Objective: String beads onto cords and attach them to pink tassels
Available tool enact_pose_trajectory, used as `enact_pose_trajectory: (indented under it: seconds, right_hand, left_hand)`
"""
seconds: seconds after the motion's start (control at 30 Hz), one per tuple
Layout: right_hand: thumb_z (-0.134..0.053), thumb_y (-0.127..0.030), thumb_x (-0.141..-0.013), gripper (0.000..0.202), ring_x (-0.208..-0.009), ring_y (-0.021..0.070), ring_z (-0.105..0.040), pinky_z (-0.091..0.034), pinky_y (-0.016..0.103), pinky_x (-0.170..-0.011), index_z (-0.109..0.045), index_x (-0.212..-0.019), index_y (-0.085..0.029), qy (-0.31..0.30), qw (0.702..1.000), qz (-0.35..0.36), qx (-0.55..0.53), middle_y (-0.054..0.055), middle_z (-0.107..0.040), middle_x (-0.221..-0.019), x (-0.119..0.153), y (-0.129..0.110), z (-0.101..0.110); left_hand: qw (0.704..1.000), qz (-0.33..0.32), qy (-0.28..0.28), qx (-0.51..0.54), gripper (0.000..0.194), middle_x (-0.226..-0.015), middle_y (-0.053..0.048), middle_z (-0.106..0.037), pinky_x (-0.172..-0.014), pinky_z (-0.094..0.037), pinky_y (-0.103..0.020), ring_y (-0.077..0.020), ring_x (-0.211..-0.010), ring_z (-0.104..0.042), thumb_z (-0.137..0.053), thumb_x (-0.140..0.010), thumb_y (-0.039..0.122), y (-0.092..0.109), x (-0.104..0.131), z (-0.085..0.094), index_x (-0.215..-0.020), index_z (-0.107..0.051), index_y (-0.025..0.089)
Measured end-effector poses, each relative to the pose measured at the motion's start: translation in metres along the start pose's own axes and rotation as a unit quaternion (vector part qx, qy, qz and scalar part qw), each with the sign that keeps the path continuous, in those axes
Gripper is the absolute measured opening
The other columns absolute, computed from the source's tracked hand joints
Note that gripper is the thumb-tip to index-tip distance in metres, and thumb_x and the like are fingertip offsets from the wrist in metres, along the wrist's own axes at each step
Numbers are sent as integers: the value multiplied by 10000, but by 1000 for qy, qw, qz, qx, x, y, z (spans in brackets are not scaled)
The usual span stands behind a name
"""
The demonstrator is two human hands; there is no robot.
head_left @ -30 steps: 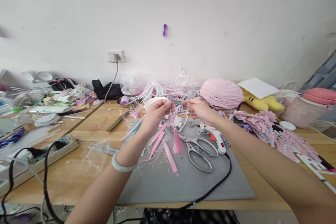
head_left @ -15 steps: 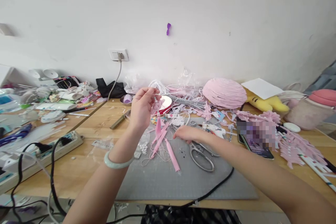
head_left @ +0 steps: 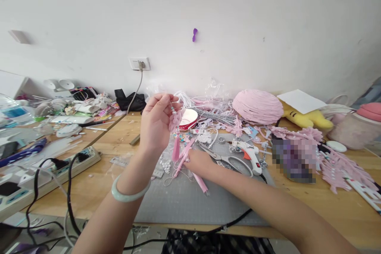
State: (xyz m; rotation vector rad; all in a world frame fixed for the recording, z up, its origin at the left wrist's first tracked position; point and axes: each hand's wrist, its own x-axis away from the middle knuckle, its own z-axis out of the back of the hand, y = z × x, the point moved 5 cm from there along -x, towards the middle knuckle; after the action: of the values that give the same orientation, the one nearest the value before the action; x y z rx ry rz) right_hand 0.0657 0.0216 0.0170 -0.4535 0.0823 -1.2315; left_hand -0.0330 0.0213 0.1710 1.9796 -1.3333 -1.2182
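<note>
My left hand (head_left: 159,121), raised above the mat, pinches the top of a beaded charm (head_left: 176,119) with a pink flower and a hanging pink tassel (head_left: 176,149). My right hand (head_left: 195,161) is low over the grey mat (head_left: 184,206), at the pile of pink tassels (head_left: 201,183); its fingers are largely hidden, and what they hold cannot be made out. White beads (head_left: 165,165) lie left of the tassels. Silver scissors (head_left: 228,160) lie right of my right hand, beside a white glue gun (head_left: 251,154) with an orange trigger.
Behind the mat are a ribbon roll (head_left: 189,119), silver stems (head_left: 217,116) and a pink paper bundle (head_left: 257,107). A power strip (head_left: 86,160) with black cables is at left. A yellow plush (head_left: 309,119) and pink flower strands (head_left: 336,166) are at right.
My left hand has lifted slightly, and the charm hangs more visibly. My right hand has moved left and down from near the scissors to the tassels. The glue gun is now uncovered.
</note>
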Motion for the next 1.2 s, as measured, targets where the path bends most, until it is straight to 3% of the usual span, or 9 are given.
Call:
enact_pose_trajectory:
  seconds: [0.1, 0.27, 0.4, 0.5, 0.67, 0.8, 0.93, 1.03, 1.2]
  right_hand:
    - [-478, -272, -831, 221, -942, 246, -596, -426, 336, -773, -637, -877, -125, 4, 1000, -2, -29, 150, -661, -977, -1, 9, 3]
    - [-497, -367, -859, 256, -835, 159, -582, -461, 360, -767, -591, -901, -132, 14, 991, -31, -129, 43, -617, -917, -1, 32, 19]
    - [-410, -167, -859, 177, -604, 117, -552, -459, 272, -601, -580, -881, -121, 5, 965, -54, -256, 27, -592, -725, 7, 50, 29]
    - [-371, -82, -786, 220, -493, 84, -509, -441, 222, -522, -562, -883, -132, -27, 931, -34, -362, 6, -579, -679, 22, 55, 34]
    - [-371, -69, -717, 246, -594, 80, -562, -459, 209, -590, -538, -880, -145, -31, 884, -13, -467, 33, -600, -796, 50, 59, 37]
    - [-370, -16, -593, 340, -461, 64, -447, -345, 188, -468, -588, -822, -140, -15, 883, -34, -468, 6, -602, -683, 52, 70, 29]
    - [-399, -58, -608, 279, -432, 69, -383, -268, 204, -447, -622, -750, -150, 25, 884, -49, -464, -14, -604, -617, 47, 74, 28]
    - [-386, -65, -632, 264, -497, 77, -425, -311, 201, -486, -609, -737, -160, 65, 871, -48, -485, -13, -593, -663, 46, 69, 38]
    - [-433, -85, -689, 183, -623, 82, -552, -442, 216, -639, -591, -761, -142, 71, 837, -40, -542, 17, -605, -729, 46, 68, 48]
  left_hand:
    - [1000, 10, -23, -1, 83, -727, 23, -586, -577, -482, -188, -77, -627, -576, -619, -728, 241, 2, 8, -8, -711, -566, 180]
    - [997, 49, -67, -12, 74, -746, 12, -567, -465, -447, -164, -73, -577, -557, -576, -766, 233, -2, 19, -19, -723, -562, 175]
    - [985, 138, -105, 1, 90, -738, 18, -571, -406, -406, -153, -58, -513, -535, -575, -774, 227, -16, 27, -26, -716, -552, 162]
    - [966, 228, -100, 63, 66, -724, 25, -562, -486, -463, -167, -58, -545, -542, -587, -768, 213, -32, 36, -29, -743, -558, 159]
    - [941, 319, -47, 99, 42, -707, 9, -572, -541, -483, -173, -69, -599, -562, -583, -762, 180, -68, 44, -15, -762, -572, 139]
    - [950, 307, 9, 51, 38, -689, 8, -598, -583, -491, -183, -76, -608, -578, -588, -745, 170, -100, 32, 20, -737, -563, 144]
    - [956, 291, 11, 15, 105, -672, 36, -593, -583, -474, -173, -70, -599, -575, -649, -686, 181, -119, 23, 45, -729, -556, 155]
    - [958, 285, -17, -14, 157, -678, 40, -589, -565, -455, -176, -68, -581, -558, -678, -667, 240, -122, 26, 45, -723, -559, 155]
    - [945, 303, -88, -80, 189, -616, 25, -586, -464, -370, -172, -70, -497, -509, -677, -672, 315, -129, 40, 25, -699, -582, 154]
